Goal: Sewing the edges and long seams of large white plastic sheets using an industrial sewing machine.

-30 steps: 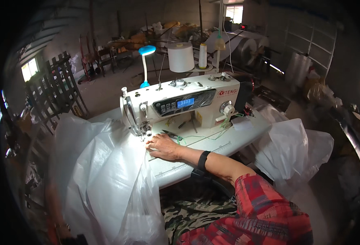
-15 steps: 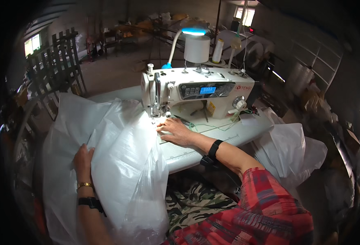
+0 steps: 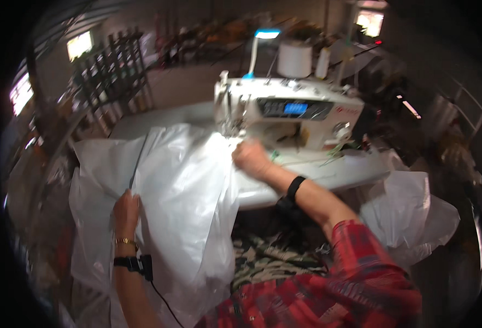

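A large white plastic sheet (image 3: 183, 186) drapes over the left side of the sewing table and hangs down in front of me. Its upper right edge lies under the brightly lit needle area of a white sewing machine (image 3: 290, 90). My left hand (image 3: 126, 213) is closed on a fold of the sheet, at the lower end of a long dark gap between folds. Beside the needle, my right hand (image 3: 253, 158) has its fingers curled together at the sheet's edge; motion blurs the fingertips.
A lamp (image 3: 267, 34) shines above the machine, near a white thread cone (image 3: 322, 63) and a larger white spool (image 3: 294, 60). More white plastic sheeting (image 3: 407, 210) hangs off the table's right end. A slatted rack (image 3: 112, 71) stands at the back left.
The view has shifted, so the machine sits farther right and higher. My right hand's fingers have gone from spread flat to curled. The sheet's folds have shifted, showing a dark gap above my left hand.
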{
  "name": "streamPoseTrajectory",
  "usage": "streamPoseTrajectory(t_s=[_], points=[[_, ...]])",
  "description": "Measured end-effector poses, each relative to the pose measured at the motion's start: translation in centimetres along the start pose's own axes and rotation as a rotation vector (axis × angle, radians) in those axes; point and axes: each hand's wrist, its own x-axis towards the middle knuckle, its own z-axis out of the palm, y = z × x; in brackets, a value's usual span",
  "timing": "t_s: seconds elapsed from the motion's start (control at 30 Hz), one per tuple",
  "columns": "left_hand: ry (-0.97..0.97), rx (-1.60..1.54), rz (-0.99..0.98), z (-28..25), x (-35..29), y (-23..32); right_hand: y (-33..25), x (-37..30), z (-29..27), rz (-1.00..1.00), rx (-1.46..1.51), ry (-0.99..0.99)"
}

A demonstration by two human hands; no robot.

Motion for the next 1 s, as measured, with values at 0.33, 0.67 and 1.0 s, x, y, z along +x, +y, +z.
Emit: streamPoseTrajectory(t_s=[0.33, 0.67, 1.0], points=[[-0.1, -0.5, -0.001, -10.5, -9.6, 0.8, 4.8, -0.8, -2.3, 0.112, 0.283, -0.155], [-0.058, -0.415, 0.233, -12.9, -7.8, 12.7, -9.8, -11.1, -9.2, 0.22, 1.061, -0.412], [-0.996, -0.587, 0.468, -3.9, -21.4, 18.0, -19.0, -2.9, -8.4, 0.327, 1.576, -0.406]])
